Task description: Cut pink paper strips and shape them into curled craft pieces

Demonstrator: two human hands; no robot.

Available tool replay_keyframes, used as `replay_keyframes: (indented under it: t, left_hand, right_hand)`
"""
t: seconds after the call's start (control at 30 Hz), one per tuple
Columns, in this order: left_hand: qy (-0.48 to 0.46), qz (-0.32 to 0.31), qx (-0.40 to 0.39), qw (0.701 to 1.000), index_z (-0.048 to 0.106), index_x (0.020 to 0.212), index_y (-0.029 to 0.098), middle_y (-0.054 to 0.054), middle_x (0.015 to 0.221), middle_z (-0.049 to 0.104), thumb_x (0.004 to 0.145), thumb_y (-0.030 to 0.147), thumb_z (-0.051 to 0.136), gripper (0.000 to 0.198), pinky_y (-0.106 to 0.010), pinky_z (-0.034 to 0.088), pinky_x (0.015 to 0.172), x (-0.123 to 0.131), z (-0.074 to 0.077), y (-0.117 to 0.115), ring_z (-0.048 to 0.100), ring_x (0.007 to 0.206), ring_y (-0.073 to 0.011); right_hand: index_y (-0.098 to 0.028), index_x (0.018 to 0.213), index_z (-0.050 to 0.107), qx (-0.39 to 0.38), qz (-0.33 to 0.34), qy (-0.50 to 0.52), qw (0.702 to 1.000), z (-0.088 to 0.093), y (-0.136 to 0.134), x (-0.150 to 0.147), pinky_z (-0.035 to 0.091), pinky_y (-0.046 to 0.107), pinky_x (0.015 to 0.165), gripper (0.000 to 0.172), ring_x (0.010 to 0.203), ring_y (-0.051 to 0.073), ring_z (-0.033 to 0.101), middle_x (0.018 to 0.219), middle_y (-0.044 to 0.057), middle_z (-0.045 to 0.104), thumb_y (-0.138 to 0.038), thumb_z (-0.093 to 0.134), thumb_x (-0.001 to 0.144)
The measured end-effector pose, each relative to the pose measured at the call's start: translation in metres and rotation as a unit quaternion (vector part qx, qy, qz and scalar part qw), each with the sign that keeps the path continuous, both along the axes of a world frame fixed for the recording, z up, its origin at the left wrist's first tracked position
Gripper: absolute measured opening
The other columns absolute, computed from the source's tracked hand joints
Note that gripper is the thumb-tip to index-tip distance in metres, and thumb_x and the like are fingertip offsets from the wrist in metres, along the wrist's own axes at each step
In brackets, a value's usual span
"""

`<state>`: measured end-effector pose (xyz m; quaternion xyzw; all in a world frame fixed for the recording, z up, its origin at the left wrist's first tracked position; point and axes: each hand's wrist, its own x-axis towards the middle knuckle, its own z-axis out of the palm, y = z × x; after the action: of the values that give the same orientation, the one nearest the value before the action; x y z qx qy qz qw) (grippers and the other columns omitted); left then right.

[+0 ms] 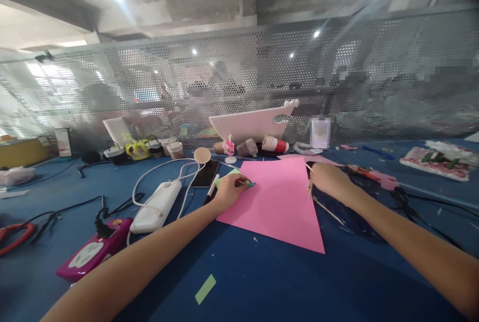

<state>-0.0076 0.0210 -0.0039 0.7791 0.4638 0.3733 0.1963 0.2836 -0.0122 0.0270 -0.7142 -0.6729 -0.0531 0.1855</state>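
A pink paper sheet [280, 202] lies on the blue table in front of me. My left hand [230, 191] rests at the sheet's left edge, fingers pinched on a small teal and green piece [247, 182]. My right hand [329, 179] sits at the sheet's right edge, closed on a thin wooden stick [310, 187] that points up and down through the fingers. A second stick [327, 209] lies just below that hand.
A white power bank [155, 207] with cables, a black phone [205, 173] and a magenta power strip [93, 252] lie left. Paper cups [275, 145], a white foam board [250, 125] and small baskets [136, 150] line the perforated screen. A green paper strip [205, 289] lies near me.
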Motion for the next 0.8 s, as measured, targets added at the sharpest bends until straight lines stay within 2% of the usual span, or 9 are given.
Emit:
replay_keyframes:
  t: [0.1, 0.17, 0.27, 0.37, 0.47, 0.57, 0.67, 0.73, 0.8]
  left_hand:
    - [0.007, 0.004, 0.009, 1.000, 0.069, 0.085, 0.019, -0.001, 0.080, 0.070, 0.076, 0.018, 0.064, 0.010, -0.028, 0.050, 0.067, 0.000, 0.000, -0.001, 0.063, 0.072, -0.0145]
    - [0.014, 0.004, 0.017, 1.000, 0.069, 0.085, 0.019, -0.001, 0.081, 0.071, 0.076, 0.017, 0.064, 0.011, -0.027, 0.050, 0.068, 0.000, 0.000, -0.002, 0.063, 0.072, -0.0142]
    - [0.023, 0.000, 0.030, 0.999, 0.069, 0.085, 0.019, -0.001, 0.084, 0.070, 0.077, 0.019, 0.064, 0.010, -0.027, 0.050, 0.068, 0.000, 0.000, -0.002, 0.063, 0.073, -0.0141]
    - [0.030, -0.005, 0.045, 0.999, 0.069, 0.087, 0.019, -0.003, 0.089, 0.070, 0.078, 0.021, 0.063, 0.011, -0.028, 0.051, 0.072, 0.000, -0.001, -0.001, 0.064, 0.077, -0.0147]
    - [0.032, -0.003, 0.049, 0.998, 0.069, 0.089, 0.020, -0.003, 0.091, 0.070, 0.078, 0.019, 0.062, 0.013, -0.030, 0.052, 0.074, 0.000, -0.001, 0.000, 0.064, 0.079, -0.0156]
    - [0.039, 0.004, 0.039, 0.998, 0.068, 0.094, 0.019, -0.004, 0.094, 0.070, 0.077, 0.017, 0.061, 0.018, -0.031, 0.052, 0.077, 0.001, 0.000, 0.001, 0.064, 0.080, -0.0159]
    - [0.055, 0.008, 0.053, 0.997, 0.066, 0.104, 0.019, -0.005, 0.098, 0.068, 0.075, 0.012, 0.059, 0.031, -0.032, 0.052, 0.080, 0.002, 0.000, 0.001, 0.064, 0.084, -0.0158]
    - [0.080, -0.004, 0.087, 0.993, 0.063, 0.111, 0.019, -0.006, 0.101, 0.066, 0.075, 0.009, 0.056, 0.038, -0.034, 0.051, 0.085, 0.003, -0.001, -0.002, 0.063, 0.090, -0.0171]
    - [0.108, -0.014, 0.152, 0.982, 0.058, 0.120, 0.017, -0.010, 0.111, 0.063, 0.077, 0.009, 0.052, 0.043, -0.037, 0.047, 0.094, 0.005, -0.002, -0.006, 0.058, 0.105, -0.0206]
  right_hand:
    - [-0.007, 0.099, 0.064, 0.022, -0.075, -0.030, 0.997, 0.019, -0.008, -0.006, 0.047, 0.043, 0.066, 0.028, 0.079, 0.035, 0.068, 0.085, 0.027, 0.068, -0.020, 0.041, 0.089]
    - [-0.004, 0.106, 0.059, 0.081, -0.108, -0.059, 0.989, 0.032, -0.014, -0.010, 0.046, 0.042, 0.065, 0.037, 0.080, 0.036, 0.067, 0.085, 0.027, 0.067, -0.029, 0.036, 0.094]
    - [-0.012, 0.096, 0.060, 0.114, -0.066, -0.010, 0.991, 0.049, -0.020, -0.009, 0.044, 0.035, 0.063, 0.030, 0.073, 0.029, 0.066, 0.068, 0.013, 0.067, -0.033, 0.038, 0.094]
    - [-0.018, 0.079, 0.058, 0.075, -0.026, 0.091, 0.993, 0.058, -0.020, -0.006, 0.041, 0.029, 0.055, 0.023, 0.054, 0.020, 0.060, 0.051, 0.003, 0.059, -0.036, 0.047, 0.091]
    - [-0.018, 0.072, 0.056, 0.000, 0.023, 0.242, 0.970, 0.054, -0.014, -0.006, 0.038, 0.025, 0.044, 0.024, 0.040, 0.013, 0.051, 0.047, -0.001, 0.054, -0.036, 0.053, 0.087]
    - [-0.016, 0.076, 0.057, -0.065, 0.097, 0.352, 0.929, 0.042, -0.007, -0.012, 0.040, 0.022, 0.043, 0.018, 0.042, 0.011, 0.053, 0.052, 0.000, 0.057, -0.029, 0.052, 0.087]
    - [-0.015, 0.082, 0.058, -0.092, 0.134, 0.375, 0.913, 0.029, -0.003, -0.018, 0.047, 0.024, 0.051, 0.010, 0.051, 0.013, 0.060, 0.060, 0.003, 0.063, -0.022, 0.052, 0.086]
    - [-0.015, 0.087, 0.059, -0.062, 0.162, 0.357, 0.918, 0.027, -0.003, -0.020, 0.050, 0.026, 0.055, 0.011, 0.056, 0.015, 0.063, 0.065, 0.004, 0.066, -0.023, 0.053, 0.086]
    - [-0.015, 0.094, 0.061, 0.002, 0.195, 0.307, 0.932, 0.029, -0.006, -0.022, 0.052, 0.029, 0.062, 0.015, 0.064, 0.017, 0.066, 0.074, 0.006, 0.069, -0.024, 0.053, 0.086]
